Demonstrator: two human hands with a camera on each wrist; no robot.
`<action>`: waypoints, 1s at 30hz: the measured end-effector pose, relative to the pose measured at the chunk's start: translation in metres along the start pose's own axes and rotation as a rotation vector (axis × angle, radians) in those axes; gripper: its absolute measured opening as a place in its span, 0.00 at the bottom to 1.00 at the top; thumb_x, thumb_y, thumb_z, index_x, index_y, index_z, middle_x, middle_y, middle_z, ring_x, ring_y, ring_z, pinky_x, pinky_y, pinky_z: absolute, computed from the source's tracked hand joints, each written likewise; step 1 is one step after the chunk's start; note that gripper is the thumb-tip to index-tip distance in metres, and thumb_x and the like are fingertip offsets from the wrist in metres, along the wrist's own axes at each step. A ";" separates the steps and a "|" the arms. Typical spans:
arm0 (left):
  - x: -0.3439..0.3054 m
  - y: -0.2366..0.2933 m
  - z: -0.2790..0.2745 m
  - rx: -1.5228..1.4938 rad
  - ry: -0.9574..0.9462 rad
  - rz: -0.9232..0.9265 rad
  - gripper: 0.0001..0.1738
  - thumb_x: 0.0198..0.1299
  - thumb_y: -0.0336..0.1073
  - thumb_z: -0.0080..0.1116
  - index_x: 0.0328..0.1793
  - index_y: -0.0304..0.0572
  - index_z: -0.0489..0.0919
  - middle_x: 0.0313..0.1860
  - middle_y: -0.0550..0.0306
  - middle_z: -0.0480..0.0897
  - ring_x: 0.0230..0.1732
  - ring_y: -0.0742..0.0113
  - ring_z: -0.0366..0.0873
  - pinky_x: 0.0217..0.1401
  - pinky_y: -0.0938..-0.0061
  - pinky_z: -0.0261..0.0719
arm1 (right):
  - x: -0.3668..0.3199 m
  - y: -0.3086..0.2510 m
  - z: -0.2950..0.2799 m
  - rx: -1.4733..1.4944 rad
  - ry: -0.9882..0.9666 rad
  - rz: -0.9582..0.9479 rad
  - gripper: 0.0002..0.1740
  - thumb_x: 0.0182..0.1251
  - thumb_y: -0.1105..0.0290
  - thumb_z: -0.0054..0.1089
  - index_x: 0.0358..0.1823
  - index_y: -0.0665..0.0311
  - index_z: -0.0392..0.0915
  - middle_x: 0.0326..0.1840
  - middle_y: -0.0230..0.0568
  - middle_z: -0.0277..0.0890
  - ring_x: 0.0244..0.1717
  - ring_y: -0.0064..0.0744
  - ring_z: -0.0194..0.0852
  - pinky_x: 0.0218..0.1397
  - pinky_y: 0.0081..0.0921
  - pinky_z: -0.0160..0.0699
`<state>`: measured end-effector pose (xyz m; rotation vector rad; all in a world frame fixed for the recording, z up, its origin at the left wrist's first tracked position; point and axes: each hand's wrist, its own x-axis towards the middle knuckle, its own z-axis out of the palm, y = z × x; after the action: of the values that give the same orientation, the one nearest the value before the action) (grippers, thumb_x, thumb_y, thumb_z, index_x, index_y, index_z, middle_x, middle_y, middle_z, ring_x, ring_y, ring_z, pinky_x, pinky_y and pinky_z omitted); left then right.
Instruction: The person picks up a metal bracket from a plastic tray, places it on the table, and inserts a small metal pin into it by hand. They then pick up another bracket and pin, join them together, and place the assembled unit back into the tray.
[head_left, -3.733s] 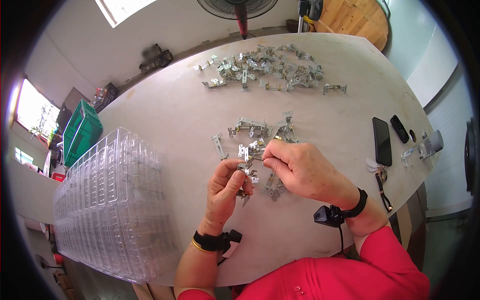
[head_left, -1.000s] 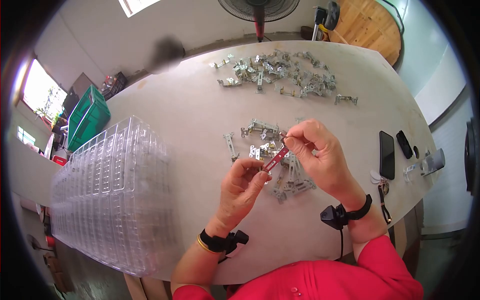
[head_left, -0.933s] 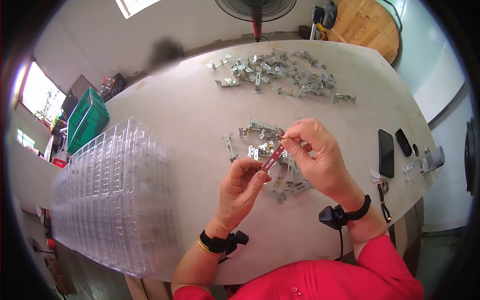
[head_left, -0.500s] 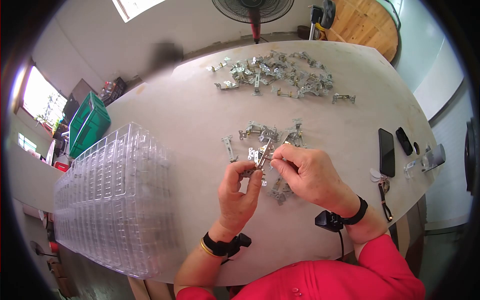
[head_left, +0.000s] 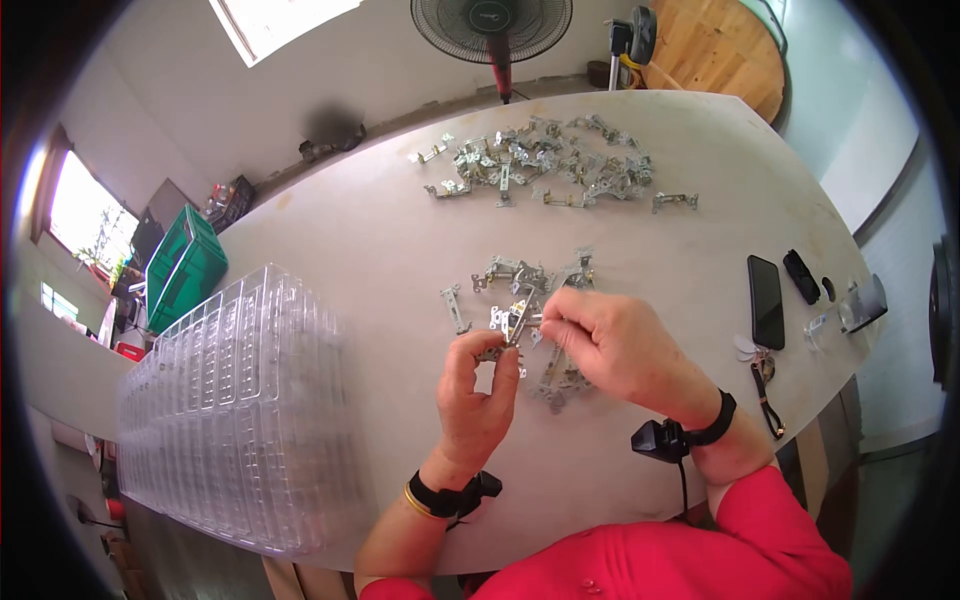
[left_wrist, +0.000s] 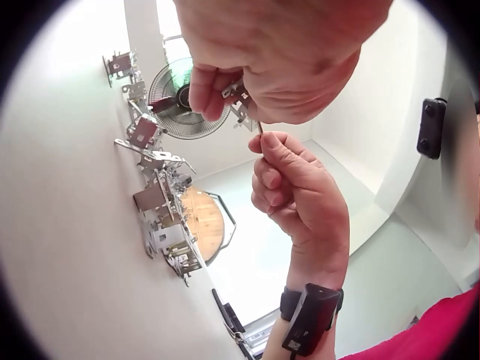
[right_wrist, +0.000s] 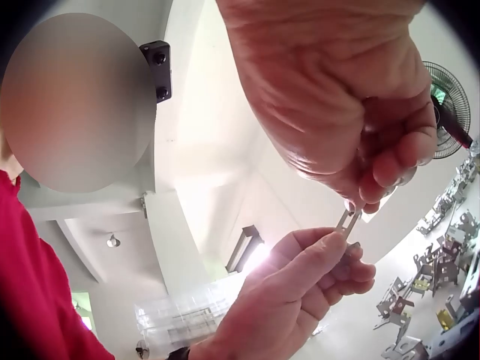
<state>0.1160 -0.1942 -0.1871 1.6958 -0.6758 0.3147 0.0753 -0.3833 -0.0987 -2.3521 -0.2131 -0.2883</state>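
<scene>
My left hand (head_left: 476, 396) pinches a narrow slotted metal bracket (head_left: 518, 316) between thumb and fingers, above the table. The bracket stands tilted, its upper end pointing away from me. Close on its right, my right hand (head_left: 630, 348) pinches a thin metal rod (left_wrist: 260, 127), seen in the left wrist view reaching toward the bracket. My right fingertips hide most of that rod. In the right wrist view the slotted strip (right_wrist: 347, 222) lies between the two hands. Several similar silver brackets (head_left: 510, 272) lie loosely beneath and beyond my hands.
A larger heap of metal brackets (head_left: 540, 160) lies toward the far side of the table (head_left: 380, 230). Stacked clear plastic trays (head_left: 230, 420) stand at the left, near a green crate (head_left: 187, 268). A phone (head_left: 766, 300), keys and a clear cup (head_left: 863, 305) sit at the right.
About a second ago the bracket showed its broad, reddish-looking face between both hands; now it is turned more edge-on. My right hand has come down and pinches at its side. The head view has tilted slightly.
</scene>
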 end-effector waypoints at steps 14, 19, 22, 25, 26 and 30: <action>0.016 0.052 -0.010 -0.584 -0.216 -0.411 0.10 0.73 0.27 0.56 0.56 0.32 0.73 0.45 0.55 0.81 0.45 0.69 0.83 0.52 0.73 0.81 | 0.009 0.014 -0.014 0.856 -0.028 0.068 0.06 0.77 0.70 0.59 0.46 0.64 0.79 0.39 0.27 0.79 0.37 0.16 0.77 0.44 0.17 0.80; 0.012 0.056 0.003 -0.408 -0.174 -0.362 0.12 0.72 0.30 0.58 0.57 0.34 0.73 0.44 0.57 0.81 0.45 0.72 0.82 0.50 0.74 0.81 | 0.005 0.010 -0.017 0.826 0.001 0.040 0.05 0.76 0.71 0.59 0.46 0.65 0.79 0.42 0.30 0.79 0.37 0.16 0.76 0.44 0.18 0.80; 0.012 0.068 0.002 0.089 -0.070 -0.035 0.14 0.69 0.30 0.61 0.56 0.35 0.74 0.44 0.53 0.82 0.44 0.64 0.83 0.48 0.68 0.81 | 0.001 0.001 -0.013 0.747 0.061 -0.010 0.03 0.76 0.74 0.58 0.44 0.66 0.77 0.46 0.33 0.76 0.38 0.17 0.75 0.44 0.18 0.79; 0.013 0.068 -0.001 0.396 -0.068 0.182 0.16 0.65 0.34 0.64 0.55 0.38 0.75 0.45 0.45 0.82 0.44 0.44 0.80 0.48 0.57 0.77 | -0.003 -0.001 -0.011 0.692 0.096 -0.090 0.02 0.75 0.76 0.58 0.43 0.68 0.75 0.48 0.35 0.73 0.38 0.18 0.73 0.45 0.18 0.76; 0.012 0.069 -0.003 0.410 -0.060 0.181 0.16 0.65 0.34 0.64 0.55 0.38 0.75 0.45 0.45 0.82 0.44 0.44 0.80 0.48 0.57 0.77 | -0.004 -0.003 -0.010 0.668 0.099 -0.106 0.02 0.75 0.77 0.57 0.42 0.68 0.75 0.49 0.36 0.71 0.39 0.19 0.72 0.46 0.19 0.75; 0.008 0.081 -0.010 0.474 -0.062 0.189 0.17 0.64 0.35 0.64 0.55 0.38 0.74 0.42 0.47 0.82 0.42 0.46 0.81 0.48 0.58 0.76 | -0.009 -0.015 -0.009 0.681 0.106 -0.100 0.01 0.75 0.78 0.57 0.42 0.68 0.74 0.51 0.37 0.68 0.40 0.19 0.71 0.47 0.19 0.73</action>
<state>0.0755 -0.1959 -0.1154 2.1004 -0.8571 0.5940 0.0621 -0.3798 -0.0852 -1.6521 -0.3200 -0.3261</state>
